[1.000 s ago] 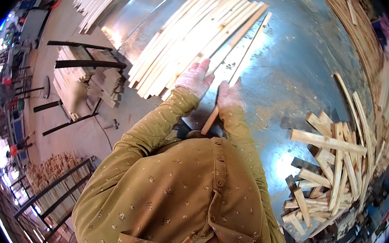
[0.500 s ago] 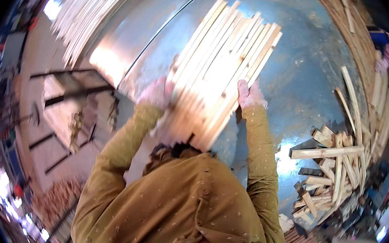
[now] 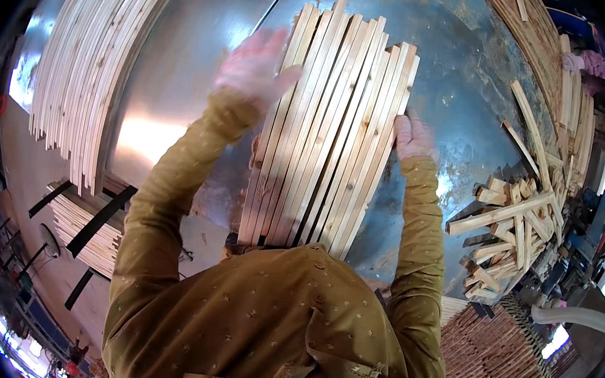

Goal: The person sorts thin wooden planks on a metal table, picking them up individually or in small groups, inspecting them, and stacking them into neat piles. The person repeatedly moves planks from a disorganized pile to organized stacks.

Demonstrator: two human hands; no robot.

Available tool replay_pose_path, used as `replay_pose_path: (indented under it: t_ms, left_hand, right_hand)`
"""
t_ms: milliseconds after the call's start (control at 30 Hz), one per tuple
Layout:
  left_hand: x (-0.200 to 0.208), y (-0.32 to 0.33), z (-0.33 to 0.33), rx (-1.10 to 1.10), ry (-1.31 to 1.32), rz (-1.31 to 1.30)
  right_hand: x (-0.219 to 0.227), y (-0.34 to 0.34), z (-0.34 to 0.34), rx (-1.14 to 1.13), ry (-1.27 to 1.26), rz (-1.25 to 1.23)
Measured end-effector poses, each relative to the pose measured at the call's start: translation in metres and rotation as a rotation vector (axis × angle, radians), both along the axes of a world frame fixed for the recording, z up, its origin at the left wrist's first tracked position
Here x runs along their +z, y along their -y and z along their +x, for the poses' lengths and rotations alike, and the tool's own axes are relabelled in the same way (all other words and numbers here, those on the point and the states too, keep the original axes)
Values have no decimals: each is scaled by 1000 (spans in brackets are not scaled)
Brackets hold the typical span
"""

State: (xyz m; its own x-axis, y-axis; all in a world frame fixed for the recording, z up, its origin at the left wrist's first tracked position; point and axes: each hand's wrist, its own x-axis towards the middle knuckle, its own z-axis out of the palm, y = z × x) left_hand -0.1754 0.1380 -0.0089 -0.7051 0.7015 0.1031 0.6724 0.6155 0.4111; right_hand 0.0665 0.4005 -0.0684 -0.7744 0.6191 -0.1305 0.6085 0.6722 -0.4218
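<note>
A flat bundle of pale wooden strips (image 3: 325,118) lies in front of me on a metal-topped table, its far ends uneven and its near ends close to my body. My left hand (image 3: 255,71), slightly blurred, is at the bundle's far left side, fingers spread and thumb reaching over the outermost strip. Whether it touches the wood I cannot tell. On the opposite side, my right hand (image 3: 415,136) rests against the right edge with its fingers stretched out, not wrapped round anything. Narrow dark gaps show between some strips.
Another row of strips (image 3: 99,67) lies at the left of the metal table (image 3: 186,39). Short offcuts (image 3: 509,234) are heaped at the right edge, beside long boards (image 3: 520,49). A person's pink sleeve (image 3: 597,66) shows at far right. Stacked wood (image 3: 498,353) stands at lower right.
My left hand has moved forward along the bundle and its fingers have come off the side. The bundle now appears straighter, and my right hand has shifted slightly right. The view has turned somewhat.
</note>
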Motion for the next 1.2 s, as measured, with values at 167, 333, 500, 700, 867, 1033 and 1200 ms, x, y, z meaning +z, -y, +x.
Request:
replay_pose_path:
  t_ms: [167, 333, 500, 700, 867, 1033, 1200]
  left_hand:
    - [-22, -123, -56, -190, -190, -174]
    - [15, -175, -69, -341, 44, -525]
    - [26, -148, -34, -56, 342, 37]
    - [17, 4, 183, -15, 565, 194]
    - [23, 73, 156, 238, 907, 773]
    - [23, 189, 86, 888, 728, 385]
    - [50, 281, 74, 853, 159, -284]
  right_hand:
    - [-6, 26, -16, -1, -97, -84]
    - [-10, 39, 4, -86, -197, -123]
    - [-17, 67, 39, -151, -362, -257]
    - [8, 106, 74, -205, -234, -247]
    - [-6, 117, 89, -143, -222, -142]
    - [-2, 127, 82, 44, -246, 60]
    - [19, 137, 72, -139, -247, -183]
